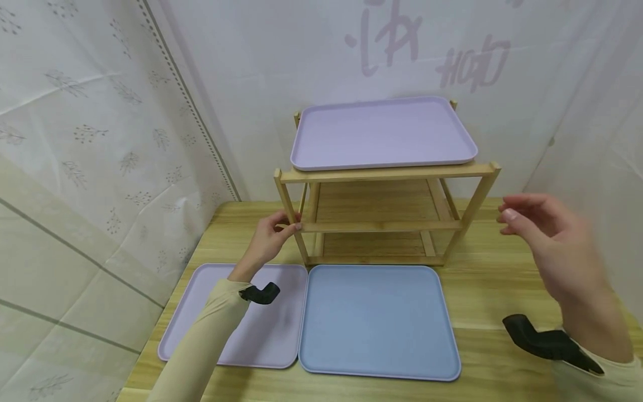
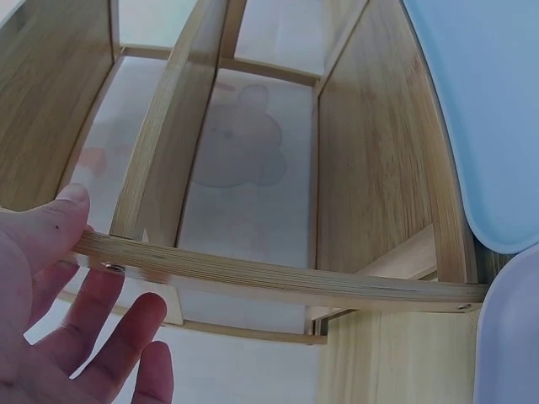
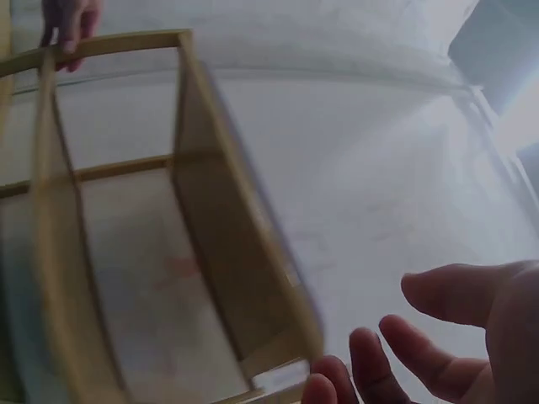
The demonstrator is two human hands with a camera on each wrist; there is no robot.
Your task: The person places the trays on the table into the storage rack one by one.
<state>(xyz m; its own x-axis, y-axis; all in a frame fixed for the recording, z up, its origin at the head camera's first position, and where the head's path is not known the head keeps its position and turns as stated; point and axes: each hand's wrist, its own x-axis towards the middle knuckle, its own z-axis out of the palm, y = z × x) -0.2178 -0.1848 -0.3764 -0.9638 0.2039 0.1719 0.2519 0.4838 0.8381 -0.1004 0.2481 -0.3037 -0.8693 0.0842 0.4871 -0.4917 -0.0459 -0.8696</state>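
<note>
A wooden shelf rack (image 1: 382, 226) with three levels stands at the back of the table. My left hand (image 1: 268, 239) holds its left front post at about the height of the middle shelf. Up close in the left wrist view, the thumb lies on one side of the post (image 2: 286, 282) and the fingers are on the other. A lilac tray (image 1: 382, 134) lies on the top level, extending a little past the frame at the back. To the right of the rack, my right hand (image 1: 557, 245) hovers in the air, loosely bent and holding nothing.
On the table in front of the rack lie a blue tray (image 1: 377, 324) and, to its left, another lilac tray (image 1: 266, 335), edges side by side. The left forearm crosses above the lilac one. White curtains (image 1: 241, 72) hang behind and at both sides.
</note>
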